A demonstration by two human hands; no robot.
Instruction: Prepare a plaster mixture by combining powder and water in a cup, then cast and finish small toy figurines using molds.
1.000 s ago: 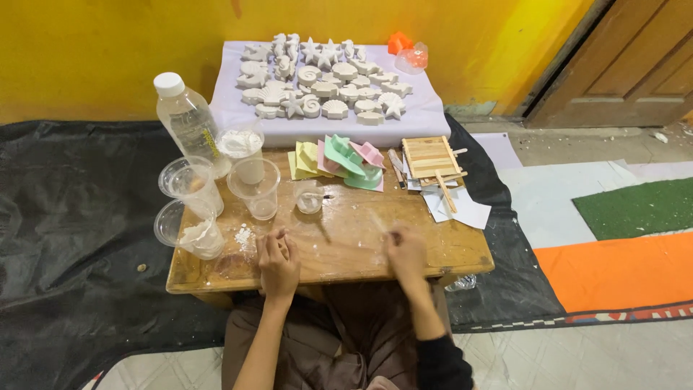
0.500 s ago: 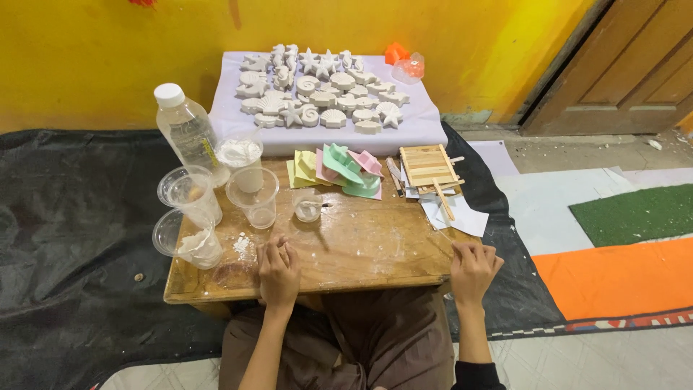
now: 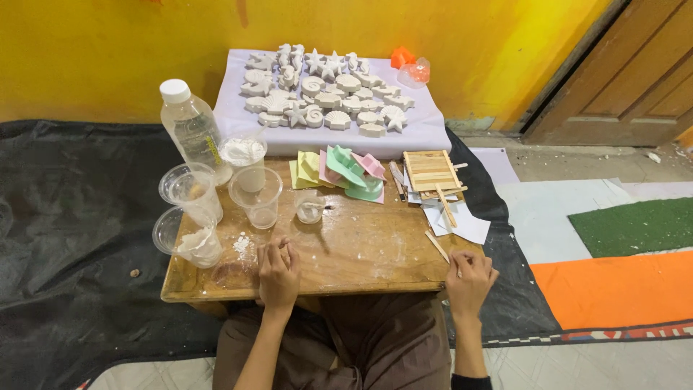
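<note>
My left hand (image 3: 278, 273) rests on the front edge of the low wooden board (image 3: 361, 253), fingers bent and close together, holding nothing. It lies next to spilled white powder (image 3: 242, 245) and a clear cup with white paste (image 3: 186, 235). My right hand (image 3: 469, 278) is at the board's front right corner, its fingers curled over the edge, close to a loose wooden stick (image 3: 437, 245). A small clear cup (image 3: 309, 208) stands mid-board ahead of my left hand.
A plastic bottle (image 3: 191, 130), several clear cups (image 3: 256, 195), pastel moulds (image 3: 346, 170), a stick-built wooden tray (image 3: 431, 170) and paper scraps (image 3: 462, 224) crowd the board's far side. White plaster casts (image 3: 325, 94) lie on a lavender sheet by the yellow wall. Black tarp (image 3: 72, 217) lies left.
My right hand left the middle of the board and moved right to its front right corner. My left hand stayed near the front edge. The camera view shifted slightly.
</note>
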